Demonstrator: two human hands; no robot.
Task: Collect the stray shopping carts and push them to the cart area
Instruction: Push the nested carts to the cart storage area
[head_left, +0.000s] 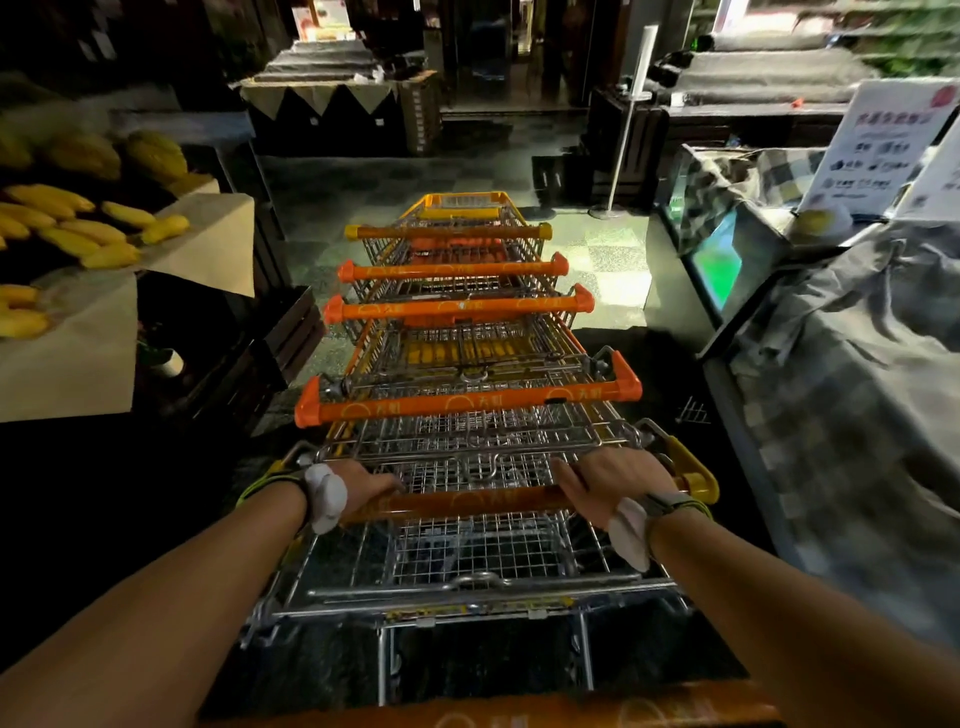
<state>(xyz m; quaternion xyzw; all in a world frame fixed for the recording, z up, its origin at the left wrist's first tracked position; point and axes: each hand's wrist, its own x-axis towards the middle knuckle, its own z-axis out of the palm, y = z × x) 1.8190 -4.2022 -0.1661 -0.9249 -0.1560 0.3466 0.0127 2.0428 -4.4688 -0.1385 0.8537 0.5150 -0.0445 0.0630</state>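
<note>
A nested row of shopping carts (457, 332) runs from the middle of the view up toward 12 o'clock, their wire baskets slotted one into the next and their orange handles stacked like rungs along the dim shop aisle. Both hands sit on the nearest handle bar (467, 501) but one, low in the centre. The left hand (358, 491) has its grip wrapped over the bar at about 8 o'clock from the row's middle, fingers curled round it; the right hand (602, 486) lies on the same bar at about 4 o'clock, fingers reaching over the top and forward, holding it. Each wrist carries a strap with a white pad. A further orange handle shows at the very bottom edge, at 6 o'clock. At 9 o'clock a paper-covered surface (67, 364) carries yellow fruit (78, 228). At 3 o'clock lies a counter draped in grey checked cloth (841, 395), with a white printed sign (883, 150) at 2 o'clock. A white pole on a round base (631, 119) stands at 1 o'clock.
</note>
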